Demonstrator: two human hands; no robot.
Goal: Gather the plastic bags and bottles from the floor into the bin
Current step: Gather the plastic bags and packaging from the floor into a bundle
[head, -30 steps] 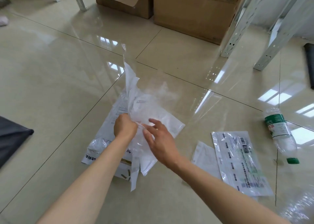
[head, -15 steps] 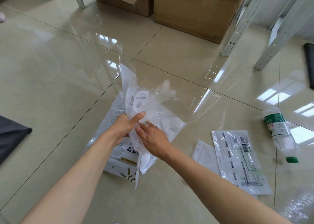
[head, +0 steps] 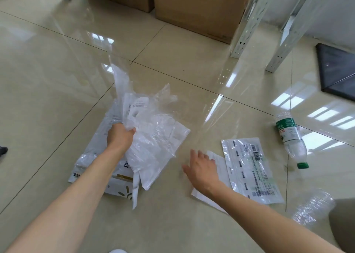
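Head view: left hand (head: 120, 137) has its grip closed on a crumpled bundle of clear and white plastic bags (head: 151, 137), freeing the right. Right hand (head: 201, 168), fingers spread and empty, reaches for the flat printed clear pouch (head: 251, 170) right of the bundle. Green-labelled clear bottle (head: 291, 137) lies further right on the floor — bin not in view.

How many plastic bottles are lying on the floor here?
2. A green-labelled bottle with a green cap lies at the right, beyond the flat printed bag. A crumpled clear bottle lies at the lower right. More may be out of view.
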